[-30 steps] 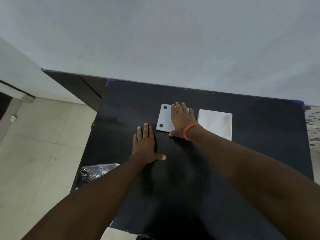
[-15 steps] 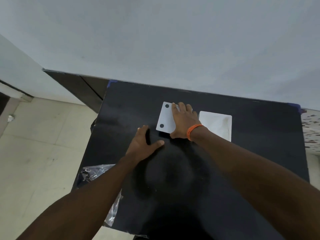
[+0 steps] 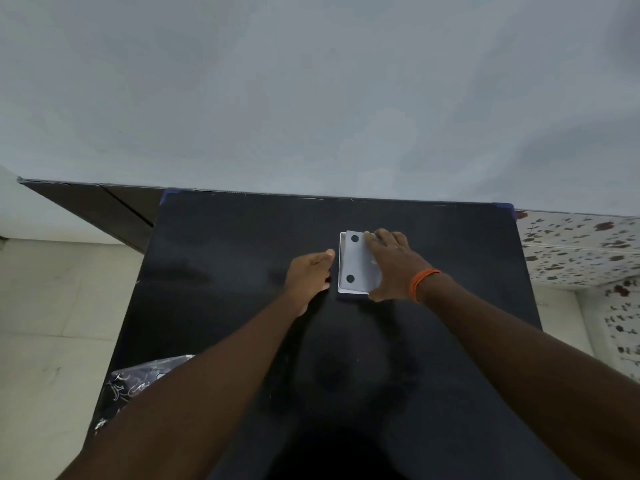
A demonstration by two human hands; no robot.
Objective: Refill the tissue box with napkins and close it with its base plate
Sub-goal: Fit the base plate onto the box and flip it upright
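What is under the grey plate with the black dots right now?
Under the base plate a thin white rim of the tissue box shows at left and front. The right hand covers the rest; napkins cannot be seen.

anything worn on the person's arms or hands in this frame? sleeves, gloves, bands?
Both forearms are bare: no sleeves or gloves in view. The right hand has an orange thread band around its wrist. The left hand shows nothing worn; no rings or watch visible on either.

No readable text, label, brand or number showing anywhere. Plastic bag (image 3: 138, 382) at desk's near-left edge carrying white squiggly print, too small and blurred to read. Base plate (image 3: 358, 263) showing two dark dots, no lettering.
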